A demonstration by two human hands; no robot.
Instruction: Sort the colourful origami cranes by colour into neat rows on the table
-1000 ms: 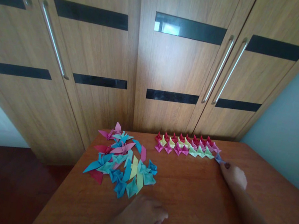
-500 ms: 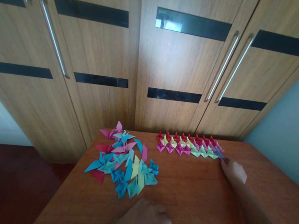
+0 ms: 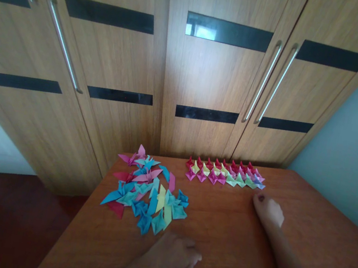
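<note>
Folded paper cranes stand in close rows (image 3: 226, 172) at the back of the wooden table (image 3: 226, 235), in red, yellow, pink, pale green and lilac. Just in front of the rows' right end is my right hand (image 3: 268, 211), fingers curled together with nothing showing in them. It is a little apart from the lilac crane (image 3: 259, 180). My left hand (image 3: 174, 260) rests on the table near the front, its fingers loosely curled and holding nothing visible. Close beyond it lies a loose pile of paper cranes (image 3: 143, 188) in blue, teal, pink, red and yellow.
A wooden wardrobe (image 3: 210, 75) with metal handles and dark strips rises behind the table. A pale blue wall (image 3: 352, 151) stands at the right. Dark red floor (image 3: 11, 220) shows beyond the table's left edge.
My right hand has let go of the lilac crane and drawn back slightly toward me, leaving it at the end of the row. My left hand has barely moved.
</note>
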